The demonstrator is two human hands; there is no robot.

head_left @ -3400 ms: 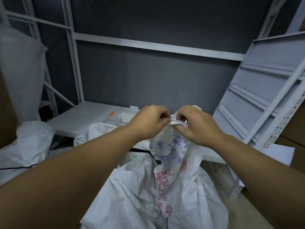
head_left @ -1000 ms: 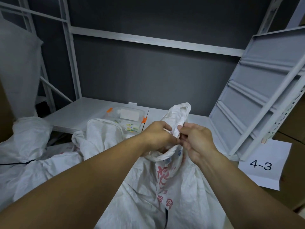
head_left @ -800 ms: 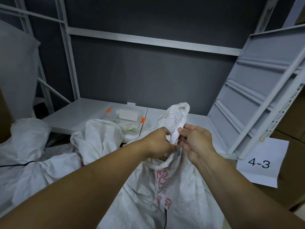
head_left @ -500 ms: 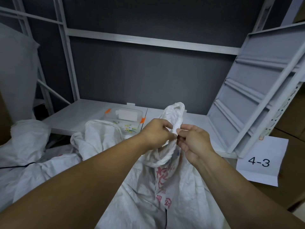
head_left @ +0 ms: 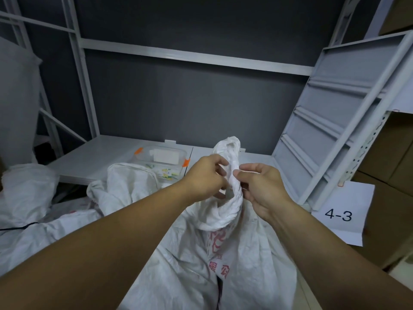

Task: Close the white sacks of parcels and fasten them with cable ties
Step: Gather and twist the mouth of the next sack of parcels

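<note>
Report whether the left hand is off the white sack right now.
No: the left hand grips the twisted neck of the white sack, and the right hand pinches it from the other side.

The bare left forearm (head_left: 100, 242) comes in from the lower left corner and the bare right forearm (head_left: 330, 258) from the lower right, converging at the middle. The left hand (head_left: 204, 179) shows its back, with its fingers curled round the twisted neck of the white woven sack (head_left: 234, 202). The right hand (head_left: 262, 186) faces it, thumb and forefinger pinching the same neck and the other fingers bent in beneath. The fingertips nearly meet.
</note>
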